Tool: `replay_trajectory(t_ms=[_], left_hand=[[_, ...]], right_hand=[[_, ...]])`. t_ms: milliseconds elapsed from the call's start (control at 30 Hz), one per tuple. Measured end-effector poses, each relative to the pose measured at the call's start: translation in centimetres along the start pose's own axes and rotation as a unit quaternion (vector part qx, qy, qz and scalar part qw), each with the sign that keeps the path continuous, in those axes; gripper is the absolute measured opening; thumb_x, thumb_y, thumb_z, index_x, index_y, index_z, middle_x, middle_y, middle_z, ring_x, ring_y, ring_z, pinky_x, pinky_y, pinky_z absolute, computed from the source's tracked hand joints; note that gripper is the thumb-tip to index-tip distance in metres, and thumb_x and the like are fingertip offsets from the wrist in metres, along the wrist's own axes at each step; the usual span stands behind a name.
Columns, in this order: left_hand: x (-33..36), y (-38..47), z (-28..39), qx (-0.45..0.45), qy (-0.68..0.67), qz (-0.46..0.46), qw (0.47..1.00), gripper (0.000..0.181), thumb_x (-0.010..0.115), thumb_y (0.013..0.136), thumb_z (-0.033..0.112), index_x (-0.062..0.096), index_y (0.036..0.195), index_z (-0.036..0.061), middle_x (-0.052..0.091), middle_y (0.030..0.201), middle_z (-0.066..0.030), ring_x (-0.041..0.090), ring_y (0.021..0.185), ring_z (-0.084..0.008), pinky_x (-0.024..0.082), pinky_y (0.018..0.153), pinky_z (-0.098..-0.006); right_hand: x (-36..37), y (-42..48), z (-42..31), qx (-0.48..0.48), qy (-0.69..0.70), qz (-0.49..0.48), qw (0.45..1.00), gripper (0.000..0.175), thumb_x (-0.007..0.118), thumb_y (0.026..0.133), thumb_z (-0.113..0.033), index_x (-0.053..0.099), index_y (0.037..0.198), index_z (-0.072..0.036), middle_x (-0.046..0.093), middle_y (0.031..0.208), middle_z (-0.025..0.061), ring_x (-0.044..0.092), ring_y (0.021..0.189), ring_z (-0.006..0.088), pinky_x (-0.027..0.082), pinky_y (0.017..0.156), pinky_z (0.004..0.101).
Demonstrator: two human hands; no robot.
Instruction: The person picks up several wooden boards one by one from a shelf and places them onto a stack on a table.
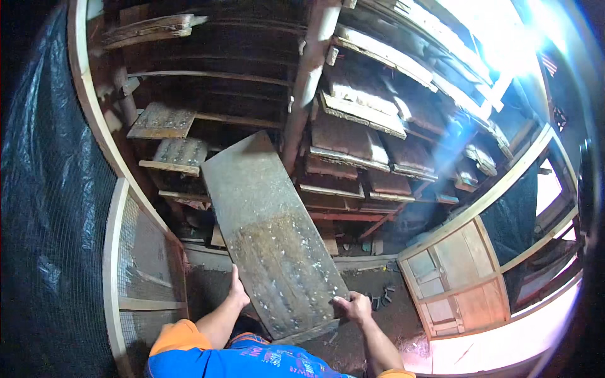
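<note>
Both my hands hold one long wooden board (279,255), tilted with its far end toward the racks. The far part of its face is plain grey; the nearer part is stained brown with pale specks. My left hand (237,290) supports the left edge, thumb up along the side and fingers hidden beneath. Near the lower right corner, my right hand (355,306) grips the edge with its thumb on top. A raised wooden strip (307,332) runs along the board's near end, close to my blue shirt.
Wooden racks carry speckled boards (165,120) at left and more boards (350,141) at right. A round wooden post (309,80) stands between them. Wire mesh in a wooden frame (113,264) is at left, a timber door (458,279) at right. Dark objects (383,297) lie on the ground.
</note>
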State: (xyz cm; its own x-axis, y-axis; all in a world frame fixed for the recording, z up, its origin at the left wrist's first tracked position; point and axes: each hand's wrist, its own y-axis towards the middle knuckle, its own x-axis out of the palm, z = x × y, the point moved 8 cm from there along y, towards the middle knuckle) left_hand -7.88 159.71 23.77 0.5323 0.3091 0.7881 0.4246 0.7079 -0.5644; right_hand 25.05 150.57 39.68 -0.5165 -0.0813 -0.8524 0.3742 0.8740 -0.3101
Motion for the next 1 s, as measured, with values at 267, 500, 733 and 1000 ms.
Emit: replay_trajectory(t_ms=[267, 500, 733, 1000], left_hand=[[-1.4, 0.4, -5.0, -0.061, -0.043, 0.050, 0.996, 0.111, 0.032, 0.059, 0.088, 0.021, 0.140, 0.0140, 0.020, 0.145, -0.0080, 0.018, 0.132, -0.0331, 0.013, 0.102, -0.0591], [2.9, -1.6, -13.7, -0.434, -0.413, -0.104, 0.794, 0.078, 0.038, 0.078, 0.062, 0.033, 0.132, 0.0065, 0.031, 0.136, -0.0158, 0.030, 0.124, -0.0345, 0.024, 0.101, -0.0523], [3.0, -3.2, -16.6, -0.732, -0.610, 0.175, 0.249, 0.057, 0.033, 0.092, 0.039, 0.040, 0.125, -0.0068, 0.034, 0.132, -0.0255, 0.031, 0.126, -0.0383, 0.031, 0.102, -0.0493], [4.7, -5.6, -21.9, -0.713, -0.573, 0.349, 0.205, 0.057, 0.031, 0.092, 0.039, 0.037, 0.128, -0.0055, 0.032, 0.134, -0.0246, 0.029, 0.127, -0.0387, 0.030, 0.103, -0.0495]], right_hand=[[-7.7, -5.2, 2.5, -0.136, -0.038, 0.153, 0.978, 0.046, 0.077, 0.059, -0.046, 0.059, 0.068, -0.005, 0.055, 0.059, 0.0137, 0.057, 0.056, 0.0305, 0.046, 0.055, 0.0363], [-11.4, -17.0, 0.5, -0.219, -0.070, 0.256, 0.939, 0.034, 0.074, 0.058, -0.029, 0.062, 0.084, -0.011, 0.060, 0.077, 0.0054, 0.059, 0.080, 0.0226, 0.034, 0.098, 0.0494], [-10.4, -28.1, 0.5, -0.168, 0.167, 0.450, 0.861, 0.063, 0.082, 0.057, -0.026, 0.053, 0.110, -0.008, 0.044, 0.119, 0.0196, 0.046, 0.113, 0.0364, 0.033, 0.099, 0.0484], [-6.6, -37.0, 1.4, -0.164, 0.185, 0.520, 0.818, 0.086, 0.084, 0.056, -0.031, 0.035, 0.122, -0.006, 0.047, 0.116, 0.0231, 0.046, 0.113, 0.0387, 0.036, 0.095, 0.0517]])
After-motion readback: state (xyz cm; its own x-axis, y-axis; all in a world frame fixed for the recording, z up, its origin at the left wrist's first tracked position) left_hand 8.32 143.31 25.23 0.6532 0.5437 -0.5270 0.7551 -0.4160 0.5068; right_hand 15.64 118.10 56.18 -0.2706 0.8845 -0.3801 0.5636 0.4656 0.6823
